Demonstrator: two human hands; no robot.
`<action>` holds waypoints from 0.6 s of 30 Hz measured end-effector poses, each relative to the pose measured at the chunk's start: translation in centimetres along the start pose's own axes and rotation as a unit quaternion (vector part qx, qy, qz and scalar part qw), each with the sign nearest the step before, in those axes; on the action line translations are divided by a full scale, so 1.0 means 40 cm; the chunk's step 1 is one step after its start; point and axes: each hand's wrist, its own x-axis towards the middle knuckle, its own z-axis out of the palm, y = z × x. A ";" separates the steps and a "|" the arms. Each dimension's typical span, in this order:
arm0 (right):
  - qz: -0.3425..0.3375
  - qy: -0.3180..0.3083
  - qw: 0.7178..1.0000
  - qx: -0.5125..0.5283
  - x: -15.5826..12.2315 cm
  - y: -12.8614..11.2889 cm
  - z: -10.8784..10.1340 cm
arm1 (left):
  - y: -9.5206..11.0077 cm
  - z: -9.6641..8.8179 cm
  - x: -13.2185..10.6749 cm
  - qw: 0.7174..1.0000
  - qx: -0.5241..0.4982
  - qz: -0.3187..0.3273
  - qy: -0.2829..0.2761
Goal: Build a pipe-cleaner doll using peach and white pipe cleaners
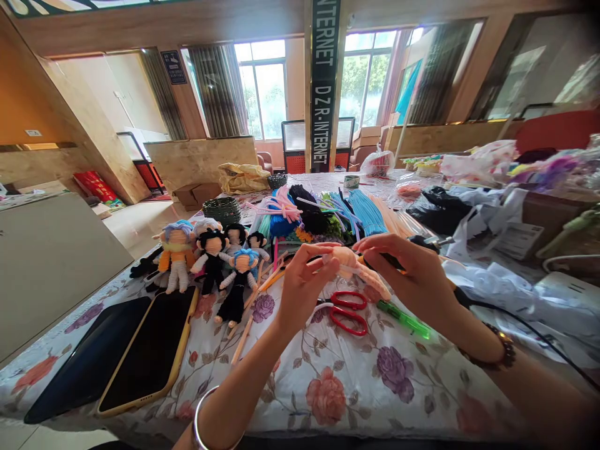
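Observation:
In my left hand (307, 278), thumb and fingers pinch a small peach-coloured fuzzy doll piece (345, 261), with a pale strip hanging down to its right. My right hand (405, 269) is close on the right of it, fingers bent and drawn together at the tips; whatever they may hold is too small or hidden to make out. Red-handled scissors (349, 312) lie on the cloth just below the piece. A translucent green tool (405, 320) lies below my right hand. Behind that hand, a dark object with a black cable (525, 325) is partly covered.
Several yarn-haired dolls (210, 256) are grouped at left, behind two phone-like dark slabs (150, 350). Bundles of coloured pipe cleaners (365, 212) and a dark woven basket (222, 211) stand farther back. White crumpled material (501, 287) and bags crowd the right side of the flowered tablecloth (328, 394).

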 end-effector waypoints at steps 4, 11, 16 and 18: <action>-0.077 -0.046 0.993 -0.077 0.013 -0.002 -0.013 | -0.007 -0.006 0.009 0.997 -0.032 -0.068 0.008; -0.057 -0.128 0.984 -0.108 0.011 0.011 -0.021 | -0.017 -0.012 0.011 0.992 -0.026 -0.121 -0.002; -0.007 -0.178 0.980 -0.094 0.008 0.005 -0.014 | -0.020 -0.012 0.008 0.989 0.002 -0.147 0.004; 0.008 -0.183 0.979 -0.084 0.007 0.004 -0.011 | -0.018 -0.011 0.007 0.988 0.007 -0.155 0.003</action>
